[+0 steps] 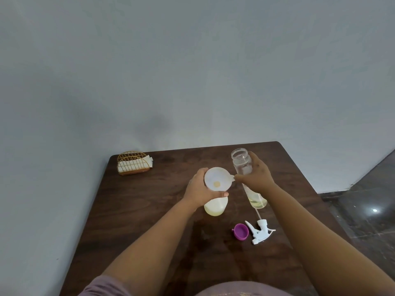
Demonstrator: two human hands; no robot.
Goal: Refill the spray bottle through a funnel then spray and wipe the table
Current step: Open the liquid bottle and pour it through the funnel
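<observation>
My left hand grips the funnel; my right hand pinches its tab beside the open spray bottle at three o'clock. A knock could topple it.

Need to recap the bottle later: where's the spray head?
The spray head lies on the table, near right, beside the purple cap.

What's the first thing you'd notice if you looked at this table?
In the middle of the dark wooden table, the left hand grips a white bottle topped by a white funnel. Beside it the right hand holds an open clear bottle. Nearer lie a purple cap and a white spray head.
</observation>
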